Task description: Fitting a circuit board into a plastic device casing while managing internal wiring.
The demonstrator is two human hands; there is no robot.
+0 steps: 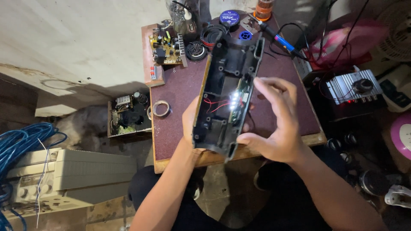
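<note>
Holding a long black plastic housing (pixel 227 92) above the worktop (pixel 180 107), both hands share the load. The housing's long axis runs away from the person, leaning slightly to the right at its far end, with the open inner side facing up so that red wires (pixel 216 105) and a small green board (pixel 238 101) show near the middle.

The left hand (pixel 191 122) sits under the near left edge, mostly hidden behind the housing; it appears closed around that edge from beneath. The right hand (pixel 274 122) lies just to the right of the housing, nearer to the board, palm turned toward it. Its thumb presses the near right edge, while its fingers (pixel 269 85) are curled and spread over the lit spot, close to the board; whether they touch it cannot be told.
</note>
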